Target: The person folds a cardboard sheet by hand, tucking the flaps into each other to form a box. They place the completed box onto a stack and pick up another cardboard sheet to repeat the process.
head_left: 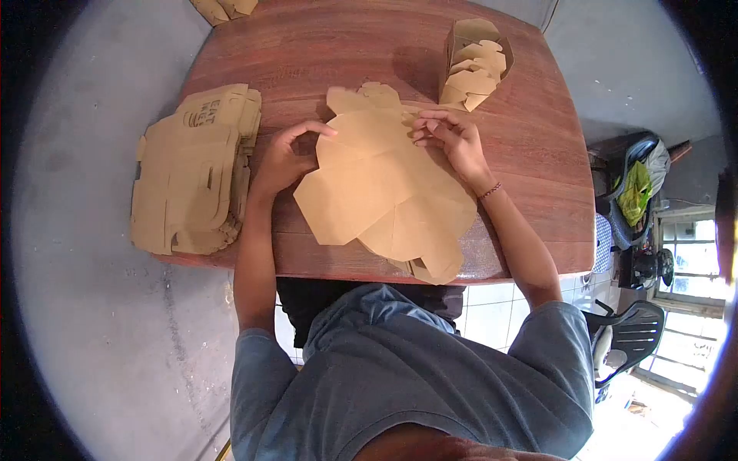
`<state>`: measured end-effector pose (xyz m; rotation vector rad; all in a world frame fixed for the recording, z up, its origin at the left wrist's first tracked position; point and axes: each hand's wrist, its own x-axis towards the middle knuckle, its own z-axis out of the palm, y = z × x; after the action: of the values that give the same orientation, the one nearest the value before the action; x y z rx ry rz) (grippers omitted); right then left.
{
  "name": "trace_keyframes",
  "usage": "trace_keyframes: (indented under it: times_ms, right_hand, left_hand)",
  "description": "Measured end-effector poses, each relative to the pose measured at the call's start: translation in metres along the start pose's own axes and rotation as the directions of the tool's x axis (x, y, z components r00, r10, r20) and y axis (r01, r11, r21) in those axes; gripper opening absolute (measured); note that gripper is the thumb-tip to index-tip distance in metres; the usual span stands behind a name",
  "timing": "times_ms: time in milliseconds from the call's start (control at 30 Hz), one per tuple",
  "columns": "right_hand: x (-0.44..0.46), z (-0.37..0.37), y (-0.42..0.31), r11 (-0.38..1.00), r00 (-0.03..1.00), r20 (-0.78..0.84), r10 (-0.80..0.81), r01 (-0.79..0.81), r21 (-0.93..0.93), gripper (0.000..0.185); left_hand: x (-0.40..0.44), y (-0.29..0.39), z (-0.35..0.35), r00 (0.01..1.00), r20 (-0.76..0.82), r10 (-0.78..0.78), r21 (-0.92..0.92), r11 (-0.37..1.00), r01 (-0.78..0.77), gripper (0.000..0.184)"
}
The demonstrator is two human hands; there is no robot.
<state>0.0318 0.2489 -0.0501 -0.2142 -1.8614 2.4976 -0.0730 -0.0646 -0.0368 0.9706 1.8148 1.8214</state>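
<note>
A flat, unfolded brown cardboard box blank [369, 180] lies in front of me near the table's front edge, with creases and shaped flaps. Beneath it, parts of other cardboard show at its top and bottom edges. My left hand [288, 157] is at the blank's left edge, the index fingertip touching its surface and the thumb apart from it. My right hand [452, 142] hovers by the blank's upper right edge, fingers loosely bent and apart, with nothing visible held in them.
On the left, a thick stack of flat cardboard blanks [184, 177] with dark print stands beside the wall. An upright cardboard box [477, 65] filled with folded pieces is at the back right of the wooden table [530, 154]. More cardboard [223, 9] lies at the far left corner. Chairs [630, 338] stand right.
</note>
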Motion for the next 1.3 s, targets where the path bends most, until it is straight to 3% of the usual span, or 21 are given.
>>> trace_keyframes:
  times_ms: [33, 67, 100, 167, 233, 300, 333, 367, 400, 433, 533, 600, 667, 733, 800, 900, 1033, 1100, 1133, 1200, 1300]
  right_hand:
    - [-0.002, -0.001, -0.002, 0.974, 0.996, 0.003, -0.089, 0.088, -0.209, 0.029]
    - [-0.004, -0.001, -0.003, 0.897, 0.984, 0.024, -0.175, 0.17, -0.408, 0.028]
    - [-0.008, 0.002, -0.008, 0.896, 0.984, 0.025, -0.177, 0.172, -0.409, 0.028]
    - [-0.018, 0.009, -0.019, 0.754, 0.923, 0.126, -0.363, 0.371, -0.542, 0.034]
    - [-0.026, 0.013, -0.032, 0.75, 0.917, 0.186, -0.353, 0.396, -0.53, 0.042]
    - [-0.028, 0.009, -0.026, 0.746, 0.907, 0.246, -0.341, 0.421, -0.517, 0.05]
    - [-0.025, 0.004, -0.01, 0.82, 0.908, 0.193, -0.373, 0.42, -0.389, 0.057]
    - [-0.023, -0.002, 0.002, 0.873, 0.908, 0.137, -0.396, 0.418, -0.252, 0.065]
    - [-0.023, 0.006, 0.003, 0.886, 0.864, 0.242, -0.442, 0.462, -0.033, 0.074]
    - [-0.023, 0.01, 0.001, 0.885, 0.862, 0.245, -0.443, 0.464, -0.032, 0.074]
    - [-0.028, 0.026, -0.015, 0.893, 0.829, 0.346, -0.44, 0.446, 0.066, 0.068]
    - [-0.04, 0.042, -0.029, 0.936, 0.975, 0.091, -0.204, 0.221, -0.274, 0.066]
    - [-0.034, 0.048, -0.027, 0.962, 0.991, 0.003, -0.131, 0.128, -0.24, 0.064]
    - [-0.026, 0.043, -0.02, 0.98, 0.995, -0.086, -0.055, 0.037, -0.196, 0.065]
    - [-0.02, 0.037, -0.012, 0.907, 0.986, -0.095, -0.136, 0.086, -0.413, 0.061]
    - [-0.029, 0.044, -0.028, 0.788, 0.982, -0.168, -0.085, -0.038, -0.615, 0.059]
    - [-0.027, 0.037, -0.027, 0.797, 0.977, -0.214, 0.012, -0.139, -0.588, 0.046]
    - [-0.027, 0.033, -0.03, 0.939, 0.973, -0.158, 0.17, -0.209, -0.275, 0.029]
    - [-0.026, 0.032, -0.027, 0.939, 0.972, -0.159, 0.171, -0.21, -0.273, 0.029]
    - [-0.022, 0.025, -0.014, 0.979, 0.983, -0.112, 0.147, -0.127, 0.162, 0.02]
    - [-0.022, 0.01, -0.01, 0.935, 0.981, -0.041, 0.188, -0.166, 0.312, 0.02]
  left_hand:
    - [0.001, -0.003, -0.002, 1.0, -0.001, 0.001, 0.001, 1.0, -0.001, 0.04]
    - [0.002, -0.005, -0.005, 0.985, -0.055, 0.166, 0.087, 0.983, -0.161, 0.037]
    - [0.003, -0.007, -0.007, 0.939, -0.094, 0.33, 0.179, 0.934, -0.31, 0.034]
    - [0.002, -0.014, -0.016, 0.899, -0.212, 0.384, 0.245, 0.911, -0.332, 0.028]
    - [0.0, -0.022, -0.024, 0.838, -0.32, 0.441, 0.314, 0.884, -0.345, 0.022]
    - [-0.004, -0.028, -0.03, 0.702, -0.679, 0.214, 0.067, 0.971, -0.231, 0.015]
    - [-0.003, 0.0, -0.017, 0.616, -0.711, 0.339, 0.182, 0.935, -0.304, 0.018]
    - [-0.003, 0.008, -0.013, 0.615, -0.711, 0.341, 0.184, 0.934, -0.306, 0.018]
    - [-0.002, 0.013, -0.011, 0.56, -0.761, 0.327, 0.166, 0.933, -0.319, 0.019]
    - [-0.002, 0.015, -0.01, 0.502, -0.808, 0.309, 0.15, 0.931, -0.332, 0.02]
    - [0.002, 0.011, -0.016, 0.546, -0.772, 0.326, 0.2, 0.94, -0.278, 0.025]
    - [0.002, 0.012, -0.015, 0.587, -0.755, 0.291, 0.212, 0.956, -0.2, 0.029]
    - [0.002, 0.017, -0.011, 0.757, -0.645, 0.1, 0.348, 0.921, 0.175, 0.039]
    - [0.0, 0.012, -0.01, 0.826, -0.563, 0.015, 0.345, 0.913, 0.219, 0.043]
    - [-0.001, 0.008, -0.012, 0.912, -0.391, -0.121, 0.377, 0.883, 0.279, 0.054]
    - [-0.002, 0.009, -0.012, 0.944, -0.309, -0.114, 0.413, 0.878, 0.241, 0.06]
    - [-0.004, 0.008, -0.018, 0.937, -0.327, -0.126, 0.29, 0.93, 0.226, 0.066]
    - [-0.004, 0.007, -0.026, 0.948, -0.311, -0.07, 0.255, 0.955, 0.154, 0.066]
    - [-0.005, 0.009, -0.026, 0.948, -0.31, -0.072, 0.255, 0.954, 0.155, 0.066]
    - [-0.007, 0.016, -0.026, 0.93, -0.354, -0.098, 0.331, 0.917, 0.223, 0.065]
    - [-0.008, 0.016, -0.027, 0.92, -0.367, -0.136, 0.362, 0.89, 0.276, 0.065]
